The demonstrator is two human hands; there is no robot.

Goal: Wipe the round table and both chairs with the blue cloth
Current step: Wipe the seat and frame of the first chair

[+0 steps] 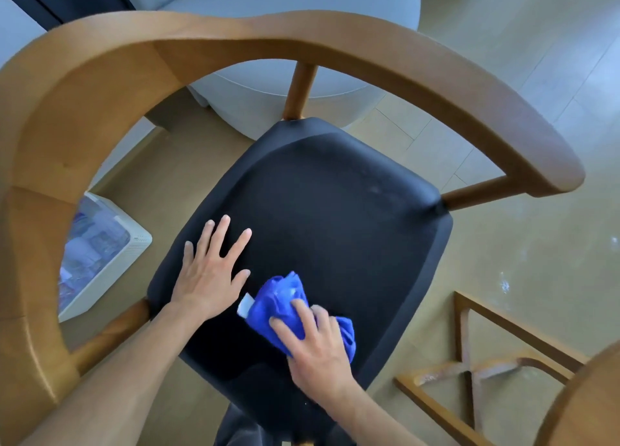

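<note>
While the left hand (209, 274) lay flat on the seat (335, 217), the soft, bunched cloth (288, 306) was pressed beside it under the right hand (317, 346), fingers curled over it.

chair frame (100, 86): smooth, satin-finished light wood. seat (335, 227): matt black fabric, faintly scuffed. cloth (285, 304): soft, crumpled blue textile with a white tag. floor (520, 60): glossy pale boards. box (110, 264): white plastic.
</note>
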